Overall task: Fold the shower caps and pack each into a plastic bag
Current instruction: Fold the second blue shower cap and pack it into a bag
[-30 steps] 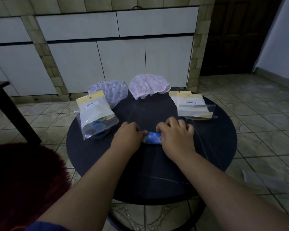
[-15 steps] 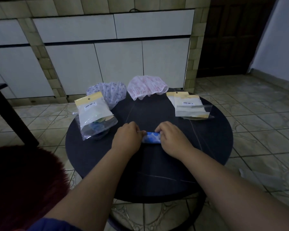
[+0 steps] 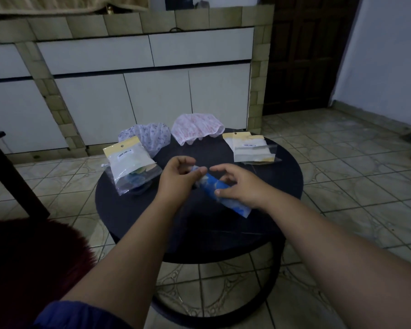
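Head view: left hand [image 3: 179, 178] pinching top end of rolled blue plastic shower cap [image 3: 220, 192]; right hand [image 3: 241, 186] gripping middle, above round black table [image 3: 199, 229].

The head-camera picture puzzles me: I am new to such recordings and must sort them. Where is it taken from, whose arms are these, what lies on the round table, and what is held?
There is no machine here. A person wears a camera on the head, so you look down along their own two bare arms. The left hand and right hand hold a folded blue shower cap above the dark round table. On the table lie a filled plastic bag at the left, flat empty bags at the right, and, at the far edge, a purple-patterned cap and a pink-patterned cap, both unfolded.
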